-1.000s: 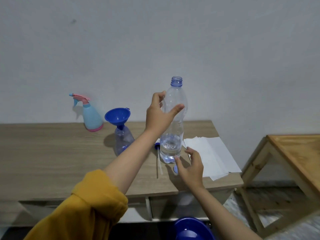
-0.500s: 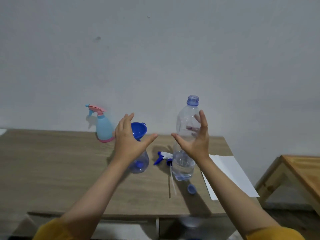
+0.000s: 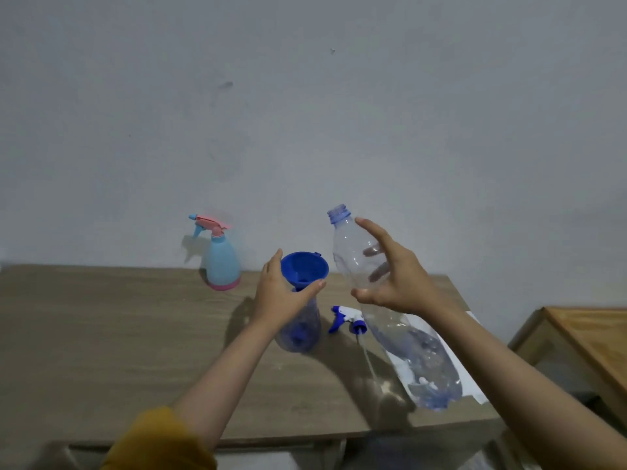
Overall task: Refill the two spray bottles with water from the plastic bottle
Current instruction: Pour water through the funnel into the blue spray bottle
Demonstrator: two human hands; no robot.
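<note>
Just changed: half a second ago the plastic bottle (image 3: 390,300) stood upright on the bench (image 3: 118,334); now you have it lifted clear and leaning, its open neck up and tipped toward the funnel (image 3: 304,269).
Right hand (image 3: 395,283): grasping the plastic bottle around its upper body, fingers wrapped behind it and thumb in front.
Left hand (image 3: 283,293): curled around the stem just under the funnel bowl, steadying it at the neck of the clear blue spray bottle (image 3: 298,330).
Water: the little that is left sits in the low end of the plastic bottle, above the white paper (image 3: 471,385).
Open sprayer: the blue-and-white trigger head (image 3: 346,318) lies on the bench just beside the clear blue spray bottle.
Other sprayer: the pale blue spray bottle (image 3: 222,259) stands near the wall, pink trigger still on.
Meaning: you look set to pour; neither refill appears finished.
Watch: the mouth is not over the funnel yet, so tip late.
</note>
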